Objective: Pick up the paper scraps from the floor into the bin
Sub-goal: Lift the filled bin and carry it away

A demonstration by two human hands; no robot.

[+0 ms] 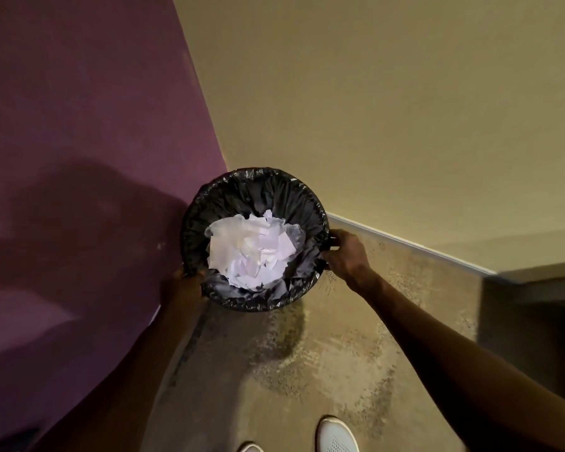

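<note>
Everything here is placed against the bin (256, 187), a round container lined with a black plastic bag (291, 197) whose edge is folded over the rim.

Left of the bin rises a purple wall (79, 109), with the bin's left side just beside it. At the bin's lower-left rim the left hand (180, 285) grips the edge: the hand sits in shadow, its fingers (190, 274) curled round the bag-covered rim, though how many wrap over the lip cannot be made out. The left forearm runs down and away toward the lower left corner of the view.

Inside the bin, below the rim and between the two hands, lie the paper scraps (253, 249), a heap of crumpled white pieces resting on the bag's bottom. They touch neither hand; both sets of fingers are at the rim, outside and above the heap.

At the bin's right rim the right hand (344, 256) holds the edge, thumb on the upper side and fingers (327, 256) curled round the lip, pinching the black plastic against it. The right forearm stretches away toward the lower right.

Behind and right of the bin stands a beige wall (372, 93) with a white baseboard (405, 244) running off to the right. Below the bin is mottled tan carpet (307, 370), and near the bottom edge, a white shoe (336, 435).
</note>
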